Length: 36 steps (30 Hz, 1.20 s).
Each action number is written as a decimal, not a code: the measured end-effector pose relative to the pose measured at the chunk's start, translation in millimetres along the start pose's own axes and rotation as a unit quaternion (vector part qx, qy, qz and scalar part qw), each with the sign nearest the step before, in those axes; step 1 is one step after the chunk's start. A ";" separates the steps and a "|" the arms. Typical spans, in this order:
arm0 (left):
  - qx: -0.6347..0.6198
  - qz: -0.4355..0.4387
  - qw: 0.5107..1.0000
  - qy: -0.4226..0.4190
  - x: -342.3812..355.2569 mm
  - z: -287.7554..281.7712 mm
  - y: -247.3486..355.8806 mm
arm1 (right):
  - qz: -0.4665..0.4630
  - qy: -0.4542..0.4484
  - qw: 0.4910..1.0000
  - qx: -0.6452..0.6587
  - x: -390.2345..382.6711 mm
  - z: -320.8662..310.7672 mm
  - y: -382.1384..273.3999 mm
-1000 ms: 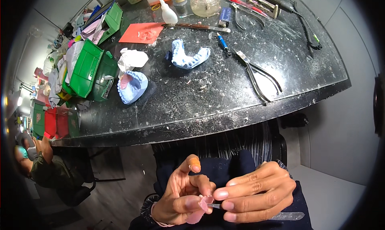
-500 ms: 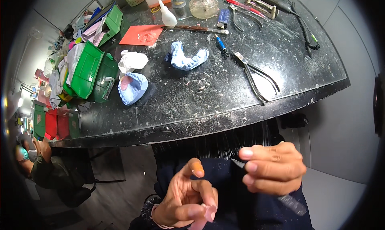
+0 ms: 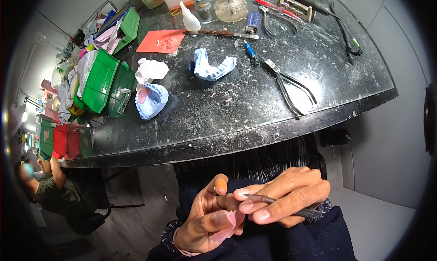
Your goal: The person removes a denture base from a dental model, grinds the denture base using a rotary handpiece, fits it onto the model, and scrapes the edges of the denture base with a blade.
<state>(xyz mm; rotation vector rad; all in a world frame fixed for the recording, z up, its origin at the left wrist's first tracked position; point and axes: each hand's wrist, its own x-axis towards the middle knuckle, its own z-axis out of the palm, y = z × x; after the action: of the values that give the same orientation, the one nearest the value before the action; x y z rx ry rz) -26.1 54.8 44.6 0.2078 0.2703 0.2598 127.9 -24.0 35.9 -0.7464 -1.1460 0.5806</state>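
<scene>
Over my lap, my left hand [image 3: 202, 222] pinches a thin, curved pink sheet piece [image 3: 224, 233], which looks like wax or resin. One of its raised fingers has an orange covering on the tip. Close beside it, my right hand [image 3: 289, 195] grips a slim dark metal carving tool [image 3: 264, 198], its pointed end toward the left hand. Whether the tool touches the pink piece I cannot tell. On the bench, a blue dental cast [image 3: 157, 104] with a pink patch lies at left, and a second, horseshoe-shaped blue dental cast [image 3: 214, 70] lies farther back.
Pliers [image 3: 284, 81] and a blue pen-like tool [image 3: 250, 50] lie on the dusty black bench [image 3: 191, 129]. Behind are a red-orange sheet [image 3: 159, 41], a long knife [image 3: 223, 34], a white squeeze bottle [image 3: 190, 17] and a glass burner [image 3: 231, 9]. Green bins [image 3: 100, 81] stand left; a co-worker [image 3: 57, 188] sits beyond.
My right hand has moved left and down with the carving tool, right up to my left hand. The left hand has turned, so more of the pink piece shows.
</scene>
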 end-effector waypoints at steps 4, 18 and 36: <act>-0.036 -0.005 0.999 0.039 -1.2 13.7 0.8 | -0.008 -0.005 1.000 0.013 2.0 -0.4 -0.4; -0.103 -0.027 0.994 -0.003 2.4 7.6 -0.9 | 0.002 0.006 1.000 0.013 1.8 0.7 4.3; -0.037 -0.025 0.999 -0.007 1.0 -0.3 -3.8 | 0.006 0.039 0.998 0.041 -0.3 1.6 1.8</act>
<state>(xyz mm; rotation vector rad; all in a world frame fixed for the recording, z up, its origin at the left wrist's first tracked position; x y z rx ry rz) -24.4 51.6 43.2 0.1288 0.2519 0.2185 126.2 -22.7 34.7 -0.7004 -1.0411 0.6005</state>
